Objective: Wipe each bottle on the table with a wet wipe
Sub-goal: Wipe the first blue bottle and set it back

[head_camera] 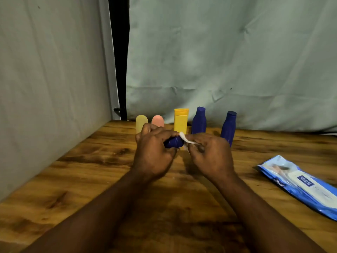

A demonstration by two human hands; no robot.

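My left hand (155, 152) grips a small dark blue bottle (174, 142) held sideways above the wooden table (91, 170). My right hand (209, 154) pinches a crumpled white wet wipe (186, 139) against the bottle's right end. Behind my hands a row of bottles stands near the back edge: a pale yellow one (141, 123), a pink one (158, 121), an orange-yellow one (181, 120), a blue one (199, 120) and another blue one (228, 126) to the right. My hands hide the lower parts of the pale yellow and pink bottles.
A blue and white pack of wet wipes (302, 185) lies flat on the table at the right. Grey cloth (218, 61) hangs behind the table and along its left side, with a dark gap between the sheets.
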